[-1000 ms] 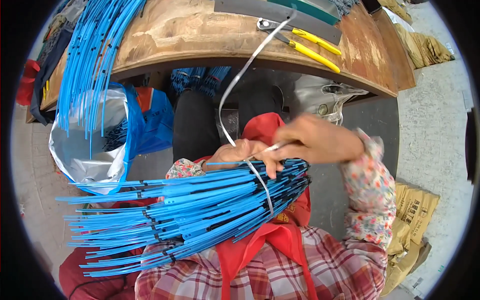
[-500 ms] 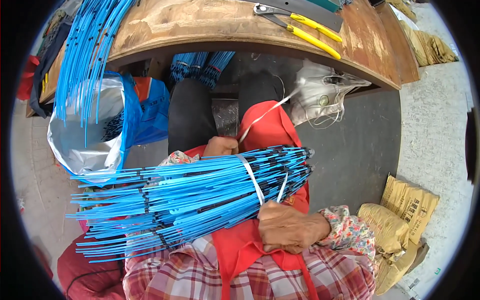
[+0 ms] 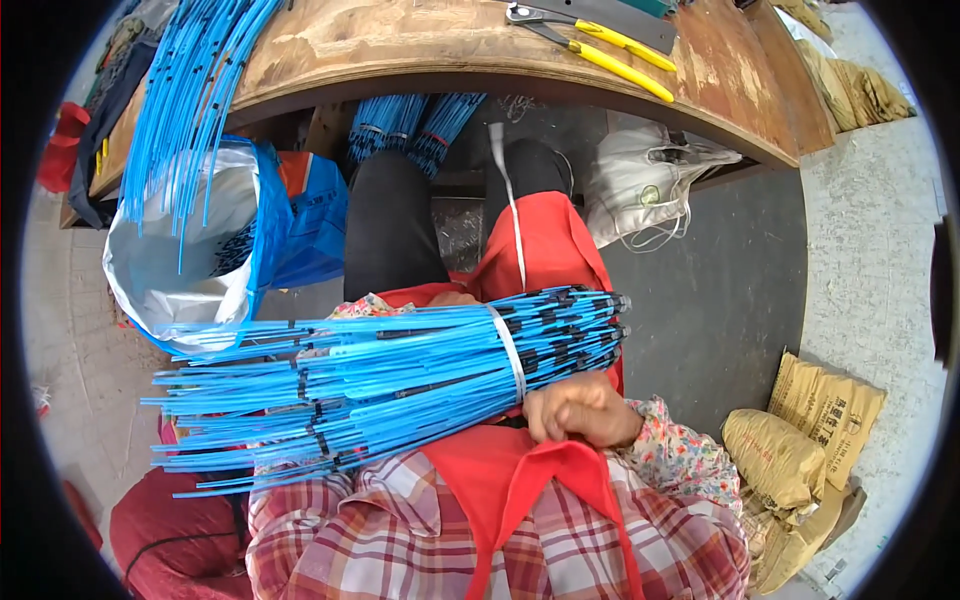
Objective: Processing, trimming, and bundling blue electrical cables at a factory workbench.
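A thick bundle of thin blue rods with black marks (image 3: 400, 375) lies across my lap on a red apron (image 3: 545, 240). One flat white strap (image 3: 508, 345) circles it toward its right end. My right hand (image 3: 580, 410) is closed in a fist below the bundle, at the strap's lower edge, with the strap running into its fingers. Beyond the bundle, only the back of my left hand (image 3: 455, 299) shows; its fingers are hidden behind the rods. A loose strap tail (image 3: 512, 205) rises from the far side of the bundle over my right knee.
Ahead is a wooden bench (image 3: 420, 45) bearing yellow-handled pliers (image 3: 610, 62) and loose blue rods (image 3: 200, 90). More bundles (image 3: 385, 125) sit beneath it. A blue-and-white sack (image 3: 190, 270) stands open at left. A white plastic bag (image 3: 640, 190) hangs at right, and tan sacks (image 3: 780, 460) lie beyond my right arm.
My right hand has turned and shifted slightly up. The strap's slanting second strand no longer shows. Its tail now stands upward, and my left hand has dropped farther behind the bundle.
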`<state>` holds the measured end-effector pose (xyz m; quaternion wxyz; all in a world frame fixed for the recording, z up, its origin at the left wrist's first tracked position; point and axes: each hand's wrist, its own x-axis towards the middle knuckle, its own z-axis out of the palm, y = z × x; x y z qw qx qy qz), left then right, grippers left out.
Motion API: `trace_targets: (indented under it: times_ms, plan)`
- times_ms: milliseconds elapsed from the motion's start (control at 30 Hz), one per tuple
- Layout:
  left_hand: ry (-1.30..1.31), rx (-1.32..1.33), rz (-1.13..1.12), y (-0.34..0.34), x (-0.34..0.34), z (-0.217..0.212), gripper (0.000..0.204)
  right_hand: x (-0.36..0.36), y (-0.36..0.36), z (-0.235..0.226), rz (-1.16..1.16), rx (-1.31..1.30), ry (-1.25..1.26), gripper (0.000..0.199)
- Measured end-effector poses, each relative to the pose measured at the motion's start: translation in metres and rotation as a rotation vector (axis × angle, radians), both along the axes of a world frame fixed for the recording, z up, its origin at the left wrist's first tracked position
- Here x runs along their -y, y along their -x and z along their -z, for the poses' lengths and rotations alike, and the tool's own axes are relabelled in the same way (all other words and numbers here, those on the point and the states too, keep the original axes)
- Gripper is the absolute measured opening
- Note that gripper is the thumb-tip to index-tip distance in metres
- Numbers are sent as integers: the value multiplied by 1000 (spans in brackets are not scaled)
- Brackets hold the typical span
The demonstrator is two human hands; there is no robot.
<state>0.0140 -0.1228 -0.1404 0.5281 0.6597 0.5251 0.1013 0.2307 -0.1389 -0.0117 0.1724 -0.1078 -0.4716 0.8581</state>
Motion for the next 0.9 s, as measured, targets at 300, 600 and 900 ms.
trace_targets:
  times_ms: [300, 600, 900]
  plan:
    - [310, 508, -180, -36, 20, -7, 24, -33, 59, -6, 545, 62, -645, 19]
    - [455, 996, -546, -40, 32, -31, 26, -79, 120, 3, 635, -105, -1264, 18]
    - [948, 954, -1080, -33, 59, -104, 24, -126, 153, 17, 775, 53, -1212, 22]
